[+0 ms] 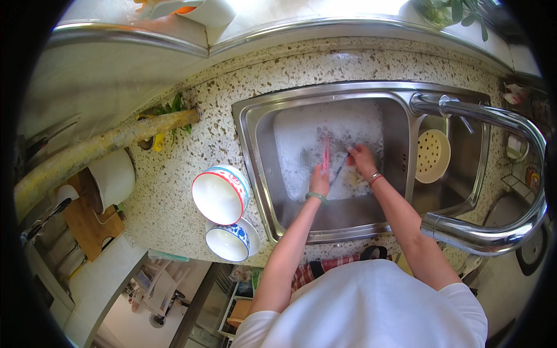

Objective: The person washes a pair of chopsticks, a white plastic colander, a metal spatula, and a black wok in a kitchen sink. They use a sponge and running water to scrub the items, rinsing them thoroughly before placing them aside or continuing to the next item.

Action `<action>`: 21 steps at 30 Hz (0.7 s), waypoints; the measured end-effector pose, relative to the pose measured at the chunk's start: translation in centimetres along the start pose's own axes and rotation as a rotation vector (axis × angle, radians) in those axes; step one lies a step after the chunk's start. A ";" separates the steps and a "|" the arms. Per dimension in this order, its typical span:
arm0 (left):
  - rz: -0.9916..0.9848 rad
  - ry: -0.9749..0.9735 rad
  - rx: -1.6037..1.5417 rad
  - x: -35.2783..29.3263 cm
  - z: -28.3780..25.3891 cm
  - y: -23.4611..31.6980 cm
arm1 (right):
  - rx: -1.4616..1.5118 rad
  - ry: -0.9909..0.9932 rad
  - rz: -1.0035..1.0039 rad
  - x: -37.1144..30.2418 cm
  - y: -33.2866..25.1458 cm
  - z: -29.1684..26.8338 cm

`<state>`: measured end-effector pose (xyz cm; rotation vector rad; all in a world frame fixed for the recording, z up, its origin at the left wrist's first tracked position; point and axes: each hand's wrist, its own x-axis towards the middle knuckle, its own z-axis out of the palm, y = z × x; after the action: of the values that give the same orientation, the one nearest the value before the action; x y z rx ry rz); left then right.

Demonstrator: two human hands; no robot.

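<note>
In the larger basin of the steel sink [250, 136], foamy water [296, 133] covers the bottom. My left hand [319, 180] is closed around a slender pink utensil [326, 152], whose far end points away from me into the suds. To its right, my right hand [362, 160] has its fingers pinched together over the foam. A thin dark utensil [336, 174] lies slanted between the two hands, near my right fingertips. What those fingers grip is too small to make out.
Stacked bowls [217, 198] and a blue-patterned bowl [227, 242] stand on the speckled counter [168, 191] left of the sink. The chrome faucet [510, 113] arches over the right side. A cream perforated basket [433, 156] sits in the smaller basin. A yellowish pipe [104, 142] crosses the left.
</note>
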<state>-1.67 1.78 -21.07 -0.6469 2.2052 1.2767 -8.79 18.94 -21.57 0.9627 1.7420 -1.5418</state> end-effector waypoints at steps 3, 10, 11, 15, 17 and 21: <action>-0.098 -0.072 -0.257 -0.7 -0.6 0.3 | 0.045 0.017 0.010 -1.1 -0.8 -0.3; -0.199 -0.156 -0.691 -2.0 -1.2 1.7 | -0.415 0.130 -0.188 -0.9 0.0 -0.5; -0.253 -0.190 -0.730 -2.1 -1.3 2.0 | -0.624 0.194 -0.263 -0.8 0.4 -0.6; -0.283 -0.170 -0.688 -1.9 1.5 2.8 | -0.009 0.000 -0.206 -4.2 -0.7 3.7; -0.253 -0.167 -0.607 -2.6 4.4 2.2 | 0.129 -0.106 -0.101 -3.2 0.4 5.1; -0.470 -0.316 -0.636 -3.8 2.5 5.8 | 0.210 -0.060 0.113 -2.3 -2.0 5.2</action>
<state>-1.93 7.11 -16.02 -1.0374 1.2737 1.6701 -9.26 13.40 -19.28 1.0859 1.4802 -1.6851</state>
